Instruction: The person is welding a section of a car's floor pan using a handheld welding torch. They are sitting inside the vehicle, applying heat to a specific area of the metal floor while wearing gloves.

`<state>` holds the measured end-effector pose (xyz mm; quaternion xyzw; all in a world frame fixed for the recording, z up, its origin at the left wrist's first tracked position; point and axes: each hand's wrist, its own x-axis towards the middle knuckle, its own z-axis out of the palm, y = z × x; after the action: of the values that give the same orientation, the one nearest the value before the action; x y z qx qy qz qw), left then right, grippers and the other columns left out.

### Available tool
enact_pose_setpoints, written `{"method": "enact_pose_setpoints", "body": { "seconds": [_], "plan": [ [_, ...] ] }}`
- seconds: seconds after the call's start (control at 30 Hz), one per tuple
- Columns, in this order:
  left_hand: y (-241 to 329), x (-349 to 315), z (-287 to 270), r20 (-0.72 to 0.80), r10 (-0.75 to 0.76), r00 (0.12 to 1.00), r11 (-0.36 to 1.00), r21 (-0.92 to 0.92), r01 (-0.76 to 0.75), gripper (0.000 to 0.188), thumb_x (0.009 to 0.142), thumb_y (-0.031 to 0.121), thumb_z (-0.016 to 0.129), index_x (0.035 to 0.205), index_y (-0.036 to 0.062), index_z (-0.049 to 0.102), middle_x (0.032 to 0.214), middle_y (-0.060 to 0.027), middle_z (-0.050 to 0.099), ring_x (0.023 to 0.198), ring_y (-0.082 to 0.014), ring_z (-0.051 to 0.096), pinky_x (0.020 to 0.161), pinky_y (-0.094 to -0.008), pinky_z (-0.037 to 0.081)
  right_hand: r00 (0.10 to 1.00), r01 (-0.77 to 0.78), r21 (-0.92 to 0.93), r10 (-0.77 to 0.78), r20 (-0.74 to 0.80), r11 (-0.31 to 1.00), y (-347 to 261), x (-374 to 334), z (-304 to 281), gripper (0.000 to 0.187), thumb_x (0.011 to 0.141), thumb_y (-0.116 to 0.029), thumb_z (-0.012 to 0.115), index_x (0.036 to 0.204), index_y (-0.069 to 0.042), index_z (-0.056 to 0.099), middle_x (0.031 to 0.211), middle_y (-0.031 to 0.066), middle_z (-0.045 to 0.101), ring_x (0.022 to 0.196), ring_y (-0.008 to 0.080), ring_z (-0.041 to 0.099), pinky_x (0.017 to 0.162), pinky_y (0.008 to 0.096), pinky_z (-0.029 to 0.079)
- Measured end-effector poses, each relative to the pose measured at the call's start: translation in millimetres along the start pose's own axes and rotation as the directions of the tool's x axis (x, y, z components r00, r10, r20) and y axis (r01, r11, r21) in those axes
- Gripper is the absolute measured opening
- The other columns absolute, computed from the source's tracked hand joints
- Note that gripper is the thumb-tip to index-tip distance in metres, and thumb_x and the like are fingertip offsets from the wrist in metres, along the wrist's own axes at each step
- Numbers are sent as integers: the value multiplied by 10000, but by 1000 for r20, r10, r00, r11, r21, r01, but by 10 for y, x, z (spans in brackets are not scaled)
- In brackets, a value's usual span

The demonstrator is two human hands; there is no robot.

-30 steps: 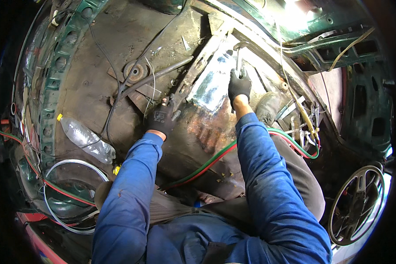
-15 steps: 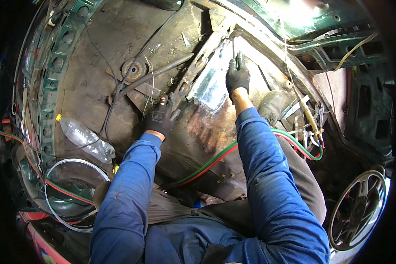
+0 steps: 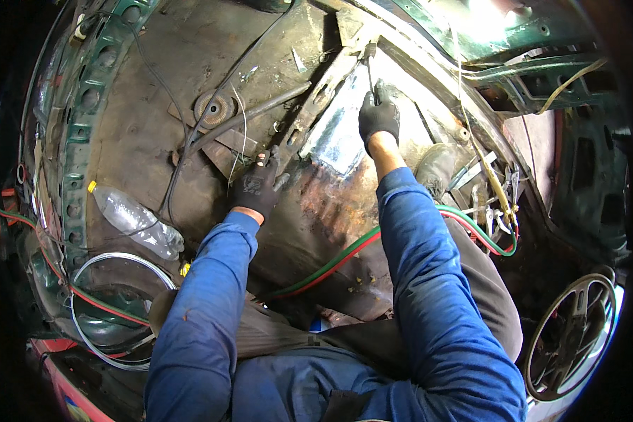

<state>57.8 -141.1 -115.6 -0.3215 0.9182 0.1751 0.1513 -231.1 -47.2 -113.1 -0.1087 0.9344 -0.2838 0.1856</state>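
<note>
My right hand (image 3: 379,121), in a black glove, is closed round the handle of a hammer (image 3: 371,69). The hammer's head is at the far corner of a bright metal patch (image 3: 339,133), beside a perforated metal rail (image 3: 322,95). Lower and to the left, my left hand (image 3: 255,191), also gloved, leans on the metal floor at the near end of the rail. Its thumb stands apart from the fingers, and nothing shows in its grasp.
On the left lie a grinding disc (image 3: 214,111), a metal tube (image 3: 260,111), a plastic bottle (image 3: 135,221) and coiled wire (image 3: 77,309). A green and red hose (image 3: 330,266) crosses before my legs. Pliers and a torch (image 3: 498,193) lie right; a steering wheel (image 3: 572,336) stands near right.
The hammer's head has swung slightly left and turned, and my right hand has shifted a little with it. My left hand stays in place.
</note>
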Motion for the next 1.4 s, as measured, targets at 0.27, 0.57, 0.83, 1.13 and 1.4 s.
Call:
{"method": "enact_pose_setpoints", "body": {
  "seconds": [0.27, 0.57, 0.83, 1.13, 1.4],
  "plan": [
    [72, 78, -102, -22, 23, 999, 998, -55, -24, 734, 994, 388, 676, 1637, 178, 391, 1605, -252, 449, 1367, -429, 559, 1103, -503, 492, 999, 48, -68, -47, 12, 997, 163, 142, -5, 507, 1035, -370, 513, 1502, -184, 579, 1235, 272, 712, 1180, 475, 669, 1049, 506, 529],
    [5, 180, 114, -80, 75, 994, 996, 60, -70, 651, 962, 362, 693, 1560, 199, 495, 1553, -191, 537, 1223, -403, 668, 998, -522, 555, 841, 370, -341, -155, 519, 865, 154, 719, -1455, 298, 1016, -322, 592, 1265, -181, 678, 759, 95, 685, 749, 191, 695, 786, 443, 580],
    [-311, -138, -1271, -66, 158, 985, 987, 39, -155, 612, 920, 336, 757, 1491, 202, 580, 1340, -189, 696, 1174, -373, 695, 1016, -473, 543, 631, 776, -246, -713, 305, 581, -681, -1580, -3115, 450, 1062, -238, 620, 1465, -43, 587, 1289, 223, 729, 1181, 277, 715, 1016, 389, 538],
    [-1656, -1877, -1998, -105, -484, 868, 242, -970, 18, 449, 1048, 433, 613, 1351, 106, 674, 1061, -45, 730, 801, -122, 639, 694, -303, 512, 491, 869, -384, -641, 591, 311, -665, -2464, -3034, 261, 974, -259, 714, 1154, -74, 751, 1147, 159, 756, 921, 379, 736, 788, 424, 586],
    [-1481, -3468, -293, 270, -560, 784, -413, -910, 18, 354, 1091, 340, 498, 1314, 104, 638, 1175, -30, 680, 893, -129, 634, 792, -296, 587, 238, 933, -356, -659, 714, -49, -263, -2362, -3018, 209, 949, -152, 714, 1125, -44, 745, 1144, 171, 756, 941, 364, 718, 797, 441, 558]
  ]
}}
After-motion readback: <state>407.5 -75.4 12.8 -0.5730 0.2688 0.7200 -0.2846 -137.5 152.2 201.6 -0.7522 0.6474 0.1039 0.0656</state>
